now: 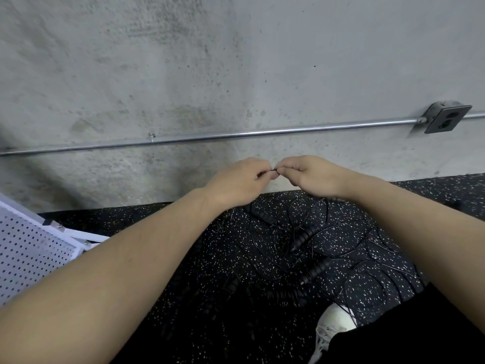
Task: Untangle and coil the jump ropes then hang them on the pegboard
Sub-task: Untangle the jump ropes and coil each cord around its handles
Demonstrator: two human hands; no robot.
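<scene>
Between left hand [236,183] and right hand [311,174], pinched: jump ropes [304,237] strand.

I am looking into a gym or utility room: speckled black rubber flooring [162,227], bare concrete wall [183,61], exposed metal conduit [236,134] feeding a surface-mounted outlet [446,119].

A rough, stained grey concrete wall [210,61] is backing a shiny metal conduit pipe [236,134]; matt black speckled rubber flooring [354,232] is carrying thin black jump ropes [301,237] with ribbed handles.

Tangled jump ropes [309,248] on speckled floor [162,224]
</scene>
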